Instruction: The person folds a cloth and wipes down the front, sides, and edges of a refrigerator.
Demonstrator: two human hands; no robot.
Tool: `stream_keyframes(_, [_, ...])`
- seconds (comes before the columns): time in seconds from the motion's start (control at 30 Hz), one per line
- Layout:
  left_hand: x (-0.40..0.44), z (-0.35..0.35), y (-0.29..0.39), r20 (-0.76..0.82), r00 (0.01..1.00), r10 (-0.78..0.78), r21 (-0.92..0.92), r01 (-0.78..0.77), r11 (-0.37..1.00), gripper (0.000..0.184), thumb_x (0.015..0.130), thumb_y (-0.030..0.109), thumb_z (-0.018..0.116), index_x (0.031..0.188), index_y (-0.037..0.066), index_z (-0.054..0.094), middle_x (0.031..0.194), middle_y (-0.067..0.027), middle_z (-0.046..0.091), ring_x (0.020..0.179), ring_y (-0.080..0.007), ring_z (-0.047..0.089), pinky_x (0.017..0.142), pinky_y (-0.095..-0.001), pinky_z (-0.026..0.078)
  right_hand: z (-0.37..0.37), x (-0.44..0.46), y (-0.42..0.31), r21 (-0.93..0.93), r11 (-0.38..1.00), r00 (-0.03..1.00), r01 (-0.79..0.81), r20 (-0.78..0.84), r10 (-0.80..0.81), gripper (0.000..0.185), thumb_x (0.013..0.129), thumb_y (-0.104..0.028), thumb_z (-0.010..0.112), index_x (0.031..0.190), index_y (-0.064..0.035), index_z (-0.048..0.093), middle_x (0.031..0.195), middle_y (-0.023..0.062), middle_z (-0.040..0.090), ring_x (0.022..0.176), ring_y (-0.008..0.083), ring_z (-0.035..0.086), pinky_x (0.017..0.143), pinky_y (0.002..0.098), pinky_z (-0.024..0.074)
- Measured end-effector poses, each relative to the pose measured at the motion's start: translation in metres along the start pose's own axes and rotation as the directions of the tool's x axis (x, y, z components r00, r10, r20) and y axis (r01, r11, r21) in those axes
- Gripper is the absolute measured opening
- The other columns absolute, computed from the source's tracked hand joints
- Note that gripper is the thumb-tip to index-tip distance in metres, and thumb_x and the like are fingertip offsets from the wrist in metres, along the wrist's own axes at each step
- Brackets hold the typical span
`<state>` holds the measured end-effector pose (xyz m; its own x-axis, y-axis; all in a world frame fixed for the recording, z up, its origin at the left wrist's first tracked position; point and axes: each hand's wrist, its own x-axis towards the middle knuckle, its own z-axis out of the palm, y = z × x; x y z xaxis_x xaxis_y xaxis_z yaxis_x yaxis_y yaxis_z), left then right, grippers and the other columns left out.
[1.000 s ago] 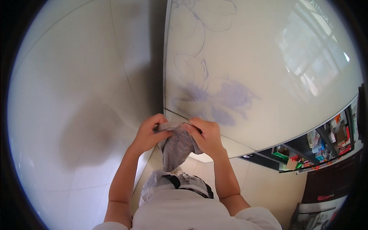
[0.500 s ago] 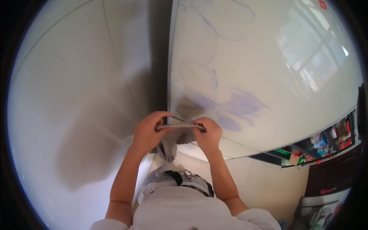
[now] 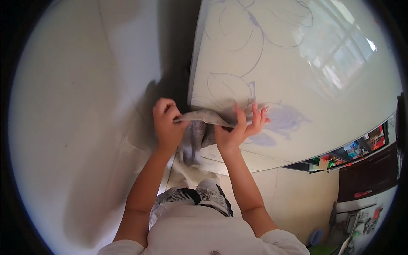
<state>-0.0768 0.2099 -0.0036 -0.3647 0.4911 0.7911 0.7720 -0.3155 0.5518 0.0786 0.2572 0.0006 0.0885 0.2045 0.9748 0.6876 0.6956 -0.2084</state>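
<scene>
A grey cloth (image 3: 196,142) hangs in loose folds between my two hands, its upper edge pulled into a shallow arch. My left hand (image 3: 168,125) pinches the left end of that edge, with the fingers curled. At the other end, my right hand (image 3: 238,129) has the cloth edge between its thumb and the base of the fingers, while the fingertips spread apart over a glossy cream panel (image 3: 280,72) with purple flower drawings. Whether those fingertips touch the panel I cannot tell. The cloth is near the panel's lower left corner.
A pale wall (image 3: 63,106) rises on the left, with a dark gap beside the panel. Shelves with colourful packages (image 3: 355,148) stand at the right, above a dark brown cabinet (image 3: 365,180). Tiled floor (image 3: 289,199) and a blue round object (image 3: 315,236) show lower right.
Both hands have moved up and the cloth with them. My right fingers have spread from a pinch. The cloth's edge now arches, and the view has shifted slightly.
</scene>
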Motion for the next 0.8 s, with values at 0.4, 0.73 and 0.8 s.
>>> stream_keyframes(0.4, [-0.047, 0.021, -0.071, 0.042, 0.995, -0.086, -0.066, 0.089, 0.994, 0.034, 0.048, -0.005, 0.070, 0.056, 0.005, 0.039, 0.103, -0.0135, 0.047, 0.098, -0.0315, 0.049, 0.080, -0.0393, 0.039, 0.015, -0.068, 0.010, -0.044, 0.988, 0.955, 0.145, 0.265, -0.129, 0.063, 0.059, -0.004, 0.059, 0.121, -0.0112, 0.054, 0.143, 0.0229, 0.025, 0.135, 0.0502, 0.007, 0.103, 0.0657, -0.0038])
stream_keyframes(0.73, [0.008, 0.020, -0.034, -0.017, 1.000, 0.013, -0.032, -0.013, 0.999, 0.038, 0.046, 0.001, 0.075, 0.054, 0.006, 0.038, 0.110, -0.0121, 0.049, 0.104, -0.0328, 0.045, 0.084, -0.0418, 0.035, 0.020, -0.013, -0.002, 0.013, 1.000, 0.974, 0.008, 0.227, -0.011, 0.071, 0.061, 0.006, 0.051, 0.130, -0.0095, 0.043, 0.144, 0.0265, 0.018, 0.133, 0.0562, 0.000, 0.099, 0.0699, -0.0041])
stream_keyframes(0.8, [-0.015, 0.020, -0.039, 0.015, 0.998, -0.053, 0.007, 0.053, 0.999, 0.040, 0.047, 0.001, 0.077, 0.055, 0.006, 0.038, 0.111, -0.0114, 0.049, 0.107, -0.0331, 0.043, 0.086, -0.0435, 0.034, 0.018, -0.040, 0.002, -0.011, 0.999, 0.960, 0.042, 0.276, -0.037, 0.070, 0.061, 0.006, 0.051, 0.129, -0.0124, 0.046, 0.143, 0.0266, 0.019, 0.133, 0.0569, 0.000, 0.098, 0.0707, -0.0042])
